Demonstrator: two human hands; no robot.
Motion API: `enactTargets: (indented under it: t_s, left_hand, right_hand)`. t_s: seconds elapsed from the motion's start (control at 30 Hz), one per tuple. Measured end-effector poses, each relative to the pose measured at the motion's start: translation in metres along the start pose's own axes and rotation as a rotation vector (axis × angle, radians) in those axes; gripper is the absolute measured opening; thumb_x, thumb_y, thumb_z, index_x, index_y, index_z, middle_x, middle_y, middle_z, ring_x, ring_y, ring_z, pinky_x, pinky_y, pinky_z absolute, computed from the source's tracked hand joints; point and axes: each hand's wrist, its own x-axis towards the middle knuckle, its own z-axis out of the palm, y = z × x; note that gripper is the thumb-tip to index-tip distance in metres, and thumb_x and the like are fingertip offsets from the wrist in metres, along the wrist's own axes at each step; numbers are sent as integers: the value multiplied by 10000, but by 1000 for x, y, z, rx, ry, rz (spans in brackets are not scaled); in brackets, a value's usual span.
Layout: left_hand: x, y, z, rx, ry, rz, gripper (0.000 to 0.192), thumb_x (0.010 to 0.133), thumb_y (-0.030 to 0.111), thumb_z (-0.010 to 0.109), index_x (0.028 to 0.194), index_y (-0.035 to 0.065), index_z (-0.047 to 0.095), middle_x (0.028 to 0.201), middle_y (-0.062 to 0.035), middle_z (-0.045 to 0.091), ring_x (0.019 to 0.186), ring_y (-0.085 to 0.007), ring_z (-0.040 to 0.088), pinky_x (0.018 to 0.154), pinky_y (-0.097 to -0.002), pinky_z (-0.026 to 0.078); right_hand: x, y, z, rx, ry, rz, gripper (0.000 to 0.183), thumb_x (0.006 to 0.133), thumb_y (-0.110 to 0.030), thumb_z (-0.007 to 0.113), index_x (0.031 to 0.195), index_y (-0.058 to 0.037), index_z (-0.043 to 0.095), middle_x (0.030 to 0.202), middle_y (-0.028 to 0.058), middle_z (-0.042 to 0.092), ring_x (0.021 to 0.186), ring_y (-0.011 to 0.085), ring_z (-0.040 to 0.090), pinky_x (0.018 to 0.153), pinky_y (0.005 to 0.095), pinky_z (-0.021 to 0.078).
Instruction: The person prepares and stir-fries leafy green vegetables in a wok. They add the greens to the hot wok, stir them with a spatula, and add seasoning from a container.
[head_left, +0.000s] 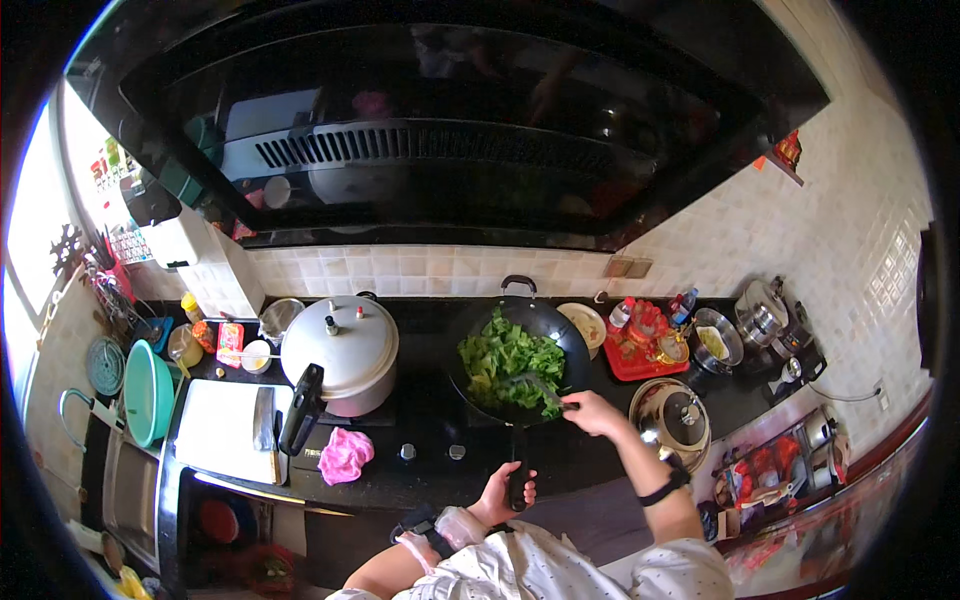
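Observation:
A black wok full of chopped leafy greens sits on the black cooktop in front of me. My left hand is wrapped around the wok's long handle, near its end. With my right hand, at the wok's right front rim, I grip the dark handle of a spatula. The spatula's head is partly hidden among the greens. Left of the wok stands a large lidded pressure cooker, its black handle pointing toward me.
A pink cloth lies by the cooktop knobs. Farther left, a cleaver rests on a white cutting board beside a green basin. On the right are a plate, a red tray and a lidded pot. A range hood hangs overhead.

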Motion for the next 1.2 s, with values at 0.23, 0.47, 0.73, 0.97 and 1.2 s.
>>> enactTargets:
  t_s: [0.23, 0.47, 0.73, 0.97, 1.2]
  left_hand:
    - [3, -2, -5, -2, -67, 4, 360, 935, 380, 537, 992, 27, 572, 737, -63, 518, 650, -179, 485, 609, -289, 437]
    - [-9, 2, 1, -40, -29, 7, 382, 932, 384, 542, 1023, 14, 571, 745, -64, 519, 671, -171, 482, 606, -280, 429]
    - [-9, 3, 5, -64, -55, -11, 382, 923, 376, 544, 1011, 6, 576, 704, -41, 462, 640, -155, 446, 595, -274, 407]
    - [-7, 1, 0, -86, -78, 4, 348, 918, 336, 553, 990, -4, 577, 703, -39, 448, 626, -148, 431, 583, -274, 400]
    - [-16, 2, 6, -67, -78, 4, 374, 914, 343, 560, 1036, -11, 564, 734, -55, 466, 650, -164, 445, 613, -285, 408]
  right_hand:
    - [9, -11, -10, -53, 228, 19, 407, 888, -206, 581, 1249, -18, 590, 1174, 229, 638, 1101, 395, 603, 940, 446, 489]
    - [-31, -23, -47, -23, -193, 88, 407, 895, -235, 588, 1266, -68, 607, 683, 94, 621, 462, 178, 543, 454, 355, 442]
    - [-32, -6, -40, 17, -328, 134, 383, 880, -203, 621, 1227, -40, 615, 654, 43, 552, 419, 137, 464, 385, 328, 378]
    - [47, -6, 9, 386, 92, 104, 408, 890, -205, 612, 1256, -27, 603, 642, 82, 618, 423, 161, 522, 424, 334, 433]
    - [6, -13, 18, 218, -8, 127, 375, 877, -213, 602, 1219, -65, 640, 670, 89, 626, 425, 160, 521, 437, 354, 447]
